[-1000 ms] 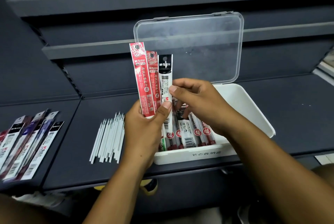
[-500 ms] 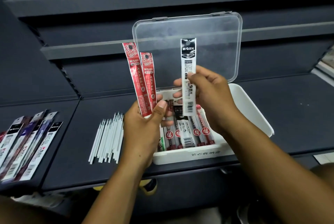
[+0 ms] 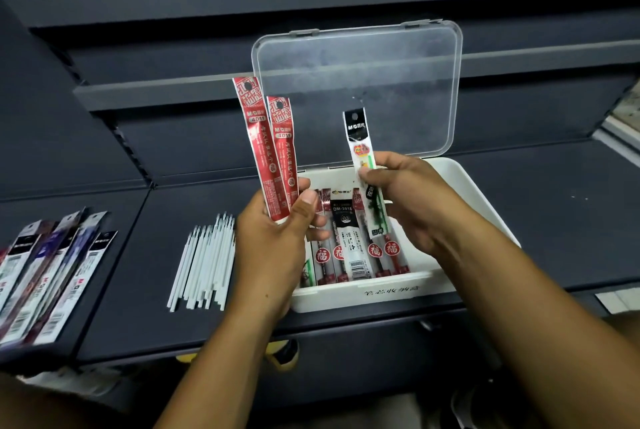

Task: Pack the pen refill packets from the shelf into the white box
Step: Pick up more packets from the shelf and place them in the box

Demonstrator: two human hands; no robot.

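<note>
Box [image 3: 485,207] at centre frame, lid up, already holds a row of packets. Your left hand [image 3: 273,238] grips two red packets [image 3: 272,151]; your right hand [image 3: 408,200] pinches one white packet [image 3: 367,172] above the box. More packets [image 3: 52,276] wait at lower left: roughly half done, by my estimate.

The fan of black, purple and white refill packets [image 3: 52,273] runs off the left edge, its print blurred. The left hand [image 3: 273,248] covers the lower ends of the two red foil packets [image 3: 284,158] and the left corner of the white plastic box [image 3: 329,300], whose front lettering seems too soft to read.
</note>
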